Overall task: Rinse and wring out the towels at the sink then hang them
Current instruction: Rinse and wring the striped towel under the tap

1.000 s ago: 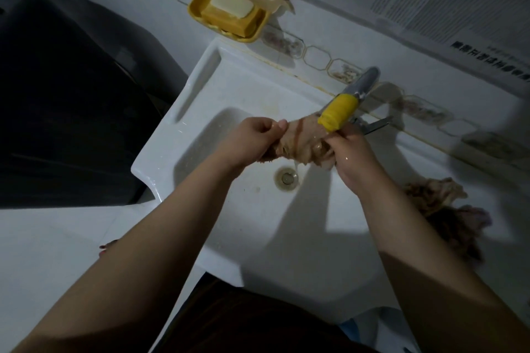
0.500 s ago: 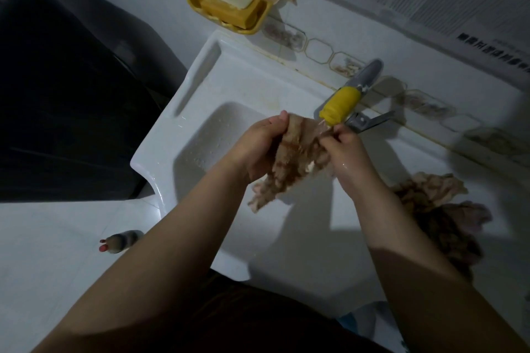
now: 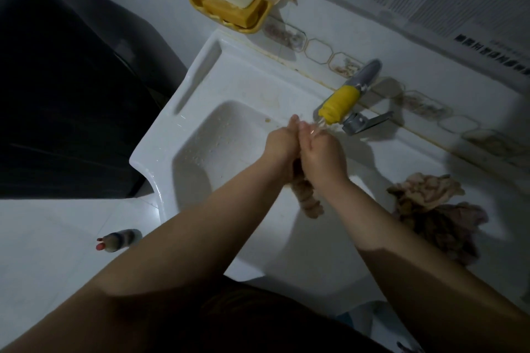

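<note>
Over the white sink (image 3: pixel 200 89), my left hand (image 3: pixel 279 145) and my right hand (image 3: pixel 322 149) are pressed together palm to palm around a brownish towel (image 3: pixel 308 198). Its bunched lower end hangs out below my wrists; the rest is hidden between my palms. My fingertips reach up under the yellow-tipped tap (image 3: pixel 339 103), where water runs onto them. More crumpled brown towels (image 3: pixel 433 209) lie in a heap on the sink's right ledge.
A yellow soap dish (image 3: pixel 229 6) with a bar of soap hangs on the tiled wall above the sink. The tap's metal lever (image 3: pixel 370 122) sticks out to the right. A small bottle (image 3: pixel 119 241) lies on the white floor at the left. A dark appliance fills the far left.
The towel hung spread between my two hands; now my palms have closed together around it under the tap, leaving only its lower end showing. The view has tilted down a little.
</note>
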{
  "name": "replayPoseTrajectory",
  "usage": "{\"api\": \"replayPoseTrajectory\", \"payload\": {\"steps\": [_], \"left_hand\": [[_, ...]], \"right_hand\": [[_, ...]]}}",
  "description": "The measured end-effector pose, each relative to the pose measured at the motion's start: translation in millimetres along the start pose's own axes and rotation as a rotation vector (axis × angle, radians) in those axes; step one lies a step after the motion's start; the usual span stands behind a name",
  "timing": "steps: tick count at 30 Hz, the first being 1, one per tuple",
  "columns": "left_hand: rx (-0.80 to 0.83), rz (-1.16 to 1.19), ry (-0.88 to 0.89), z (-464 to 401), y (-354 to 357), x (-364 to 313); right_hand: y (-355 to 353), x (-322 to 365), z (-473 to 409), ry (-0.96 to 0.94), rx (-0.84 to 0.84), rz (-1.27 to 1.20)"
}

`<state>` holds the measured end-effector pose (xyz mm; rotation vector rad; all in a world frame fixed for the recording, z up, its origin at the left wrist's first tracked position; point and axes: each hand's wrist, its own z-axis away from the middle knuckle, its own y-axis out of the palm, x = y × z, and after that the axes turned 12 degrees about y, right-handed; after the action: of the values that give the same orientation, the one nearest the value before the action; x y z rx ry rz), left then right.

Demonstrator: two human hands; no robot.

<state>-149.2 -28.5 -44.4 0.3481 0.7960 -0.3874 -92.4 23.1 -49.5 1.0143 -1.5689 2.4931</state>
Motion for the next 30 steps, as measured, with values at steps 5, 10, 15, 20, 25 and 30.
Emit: {"api": "replayPoseTrajectory", "payload": {"steps": [5, 10, 15, 20, 25, 30], "left_hand": [[0.017, -0.183, 0.013, 0, 1, 4], [0.034, -0.128, -0.015, 2, 0, 6], [0.06, -0.074, -0.093, 2, -13, -1], [0.051, -0.148, 0.0, 3, -17, 0], [0.153, -0.141, 0.051, 5, -21, 5], [0.233, 0.085, 0.004, -1, -51, 2]], "right_hand": [[-4, -6, 0, -0.077, -0.002, 0.097], [-7, -1, -8, 0.053, 0.003, 0.169], [2, 4, 9, -0.067, -0.009, 0.161], [3, 5, 6, -0.035, -0.011, 0.184], [0, 1, -4, 0.007, -0.022, 0.102], [-9, -8, -6, 0.049, -0.16, -0.277]]}}
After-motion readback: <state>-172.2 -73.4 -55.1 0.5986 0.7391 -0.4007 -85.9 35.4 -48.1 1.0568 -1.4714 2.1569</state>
